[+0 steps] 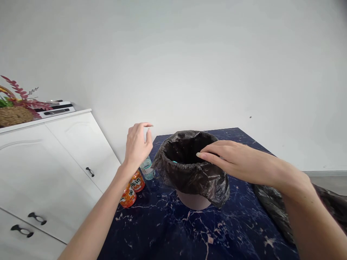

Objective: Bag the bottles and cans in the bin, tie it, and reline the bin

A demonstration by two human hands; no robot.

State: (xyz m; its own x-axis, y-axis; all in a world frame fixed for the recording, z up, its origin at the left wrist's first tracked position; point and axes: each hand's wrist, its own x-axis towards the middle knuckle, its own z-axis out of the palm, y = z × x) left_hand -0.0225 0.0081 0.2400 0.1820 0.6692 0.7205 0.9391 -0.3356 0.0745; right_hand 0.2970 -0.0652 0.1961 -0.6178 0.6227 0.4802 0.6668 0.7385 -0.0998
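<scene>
A small pale bin point(193, 201) stands on the dark blue marbled table, lined with a black plastic bag point(195, 180) folded over its rim. Something small and teal shows just inside the bag's near left edge. My right hand point(226, 155) lies over the right side of the rim, fingers stretched across the opening; nothing shows in it. Raised left of the bin, my left hand point(138, 142) is empty, its thumb apart from the curved fingers. Below it are a clear bottle point(148, 169) and two orange-labelled bottles point(137, 181), partly hidden by my forearm.
The marbled table point(173, 231) meets a white wall at the back. More black plastic point(273, 206) lies along its right side, partly behind my right forearm. On the left, a white cabinet point(65, 155) carries a wicker basket point(16, 115) with red-leaved stems.
</scene>
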